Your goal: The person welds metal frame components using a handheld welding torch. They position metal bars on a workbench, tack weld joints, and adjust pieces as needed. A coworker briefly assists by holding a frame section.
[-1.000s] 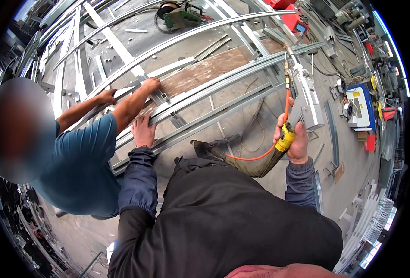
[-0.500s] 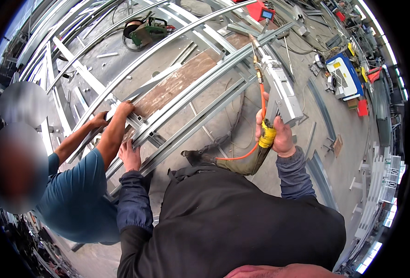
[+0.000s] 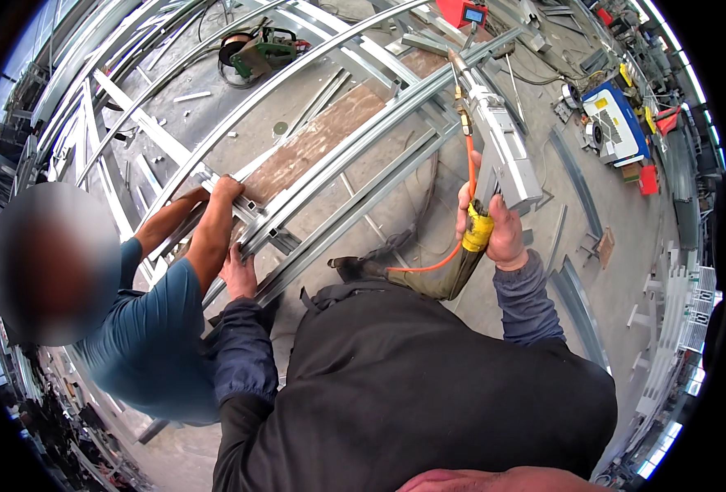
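Note:
My right hand [image 3: 502,234] is wrapped round the yellow-taped grip of a silver welding gun [image 3: 502,148]. The gun's copper-coloured nozzle points away from me, over the far end of the long galvanized steel rails [image 3: 355,168]. An orange hose [image 3: 471,152] runs along the gun and down past the grip. At the near left end of these rails, my left hand [image 3: 238,273] closes on a rail, its fingertips partly hidden. Just beyond it, a co-worker's hand [image 3: 228,189] rests on the metal frame, beside a square tube end [image 3: 250,205].
The co-worker [image 3: 158,328], in a blue shirt, leans in at my left. A rusty board [image 3: 322,143] lies beside the rails. A green machine with a reel [image 3: 264,53] stands on the floor beyond. A blue-and-white machine [image 3: 613,123] is at right, with loose metal strips [image 3: 576,180] nearer.
The co-worker's head and shoulders have shifted nearer to me. My left hand's fingers, spread on the rail before, are drawn closer together round it. The welding gun keeps nearly the same pose.

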A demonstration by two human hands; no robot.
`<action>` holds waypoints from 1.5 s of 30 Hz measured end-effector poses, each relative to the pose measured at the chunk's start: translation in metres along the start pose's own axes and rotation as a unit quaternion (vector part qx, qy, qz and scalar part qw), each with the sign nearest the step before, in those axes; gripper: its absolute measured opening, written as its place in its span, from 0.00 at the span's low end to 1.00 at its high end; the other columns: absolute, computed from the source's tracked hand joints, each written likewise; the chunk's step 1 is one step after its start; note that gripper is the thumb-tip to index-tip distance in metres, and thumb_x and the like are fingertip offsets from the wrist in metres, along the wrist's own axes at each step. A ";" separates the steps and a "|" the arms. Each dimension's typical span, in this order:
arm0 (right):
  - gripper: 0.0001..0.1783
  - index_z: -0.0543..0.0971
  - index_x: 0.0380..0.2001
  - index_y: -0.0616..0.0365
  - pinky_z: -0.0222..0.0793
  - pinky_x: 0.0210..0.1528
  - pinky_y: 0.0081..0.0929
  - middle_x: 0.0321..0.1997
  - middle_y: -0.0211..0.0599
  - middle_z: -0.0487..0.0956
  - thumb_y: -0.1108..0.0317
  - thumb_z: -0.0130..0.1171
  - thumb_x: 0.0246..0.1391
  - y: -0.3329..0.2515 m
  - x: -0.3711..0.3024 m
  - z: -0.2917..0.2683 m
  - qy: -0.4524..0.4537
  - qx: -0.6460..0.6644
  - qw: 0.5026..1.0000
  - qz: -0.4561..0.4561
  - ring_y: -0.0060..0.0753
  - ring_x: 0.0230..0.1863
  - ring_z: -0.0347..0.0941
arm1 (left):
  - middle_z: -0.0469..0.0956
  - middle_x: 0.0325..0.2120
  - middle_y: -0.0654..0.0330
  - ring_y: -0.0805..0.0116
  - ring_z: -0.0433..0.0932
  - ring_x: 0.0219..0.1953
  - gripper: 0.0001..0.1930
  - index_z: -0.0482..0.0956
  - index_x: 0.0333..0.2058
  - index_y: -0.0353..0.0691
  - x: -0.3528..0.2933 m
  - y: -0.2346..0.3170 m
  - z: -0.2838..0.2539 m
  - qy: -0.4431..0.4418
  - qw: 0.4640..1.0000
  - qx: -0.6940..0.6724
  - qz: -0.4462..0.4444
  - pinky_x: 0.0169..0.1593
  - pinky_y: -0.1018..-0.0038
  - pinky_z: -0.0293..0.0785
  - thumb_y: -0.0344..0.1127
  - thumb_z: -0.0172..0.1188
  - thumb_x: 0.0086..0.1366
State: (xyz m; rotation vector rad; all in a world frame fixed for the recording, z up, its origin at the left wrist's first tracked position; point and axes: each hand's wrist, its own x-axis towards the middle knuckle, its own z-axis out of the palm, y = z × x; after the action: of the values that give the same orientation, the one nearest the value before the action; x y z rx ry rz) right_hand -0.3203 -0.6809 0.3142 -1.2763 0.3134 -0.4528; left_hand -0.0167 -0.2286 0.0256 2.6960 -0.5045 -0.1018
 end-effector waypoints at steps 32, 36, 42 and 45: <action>0.48 0.52 0.86 0.56 0.82 0.39 0.29 0.50 0.35 0.77 0.43 0.58 0.79 -0.006 0.004 0.016 -0.018 0.018 1.000 0.011 0.25 0.38 0.80 | 0.82 0.66 0.49 0.41 0.76 0.70 0.35 0.70 0.76 0.49 0.002 0.011 -0.010 -0.035 0.999 -0.008 -0.020 0.73 0.49 0.66 0.43 0.69 0.74; 0.48 0.52 0.86 0.56 0.83 0.39 0.29 0.50 0.35 0.77 0.43 0.58 0.79 -0.006 0.004 0.017 -0.015 0.006 1.000 0.013 0.25 0.39 0.80 | 0.80 0.68 0.48 0.40 0.73 0.73 0.35 0.71 0.76 0.49 0.005 0.009 -0.007 -0.056 0.997 -0.012 -0.045 0.75 0.48 0.64 0.43 0.69 0.74; 0.50 0.52 0.87 0.54 0.81 0.37 0.28 0.50 0.35 0.77 0.35 0.53 0.78 -0.005 0.005 0.019 -0.004 -0.040 0.999 0.017 0.24 0.36 0.79 | 0.79 0.68 0.46 0.38 0.71 0.74 0.34 0.71 0.76 0.48 0.005 0.003 -0.003 -0.039 0.999 -0.016 -0.018 0.75 0.48 0.63 0.44 0.68 0.75; 0.50 0.52 0.87 0.53 0.81 0.37 0.28 0.50 0.35 0.76 0.34 0.54 0.78 -0.004 0.006 0.019 -0.001 -0.035 0.999 0.021 0.24 0.36 0.79 | 0.79 0.68 0.45 0.36 0.73 0.72 0.34 0.71 0.76 0.48 0.004 0.004 -0.005 -0.033 0.999 -0.007 -0.009 0.74 0.48 0.65 0.44 0.68 0.75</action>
State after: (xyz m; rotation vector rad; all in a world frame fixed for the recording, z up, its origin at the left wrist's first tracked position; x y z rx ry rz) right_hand -0.3064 -0.6685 0.3232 -1.3366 0.3561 -0.4076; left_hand -0.0133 -0.2318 0.0315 2.6908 -0.4986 -0.1987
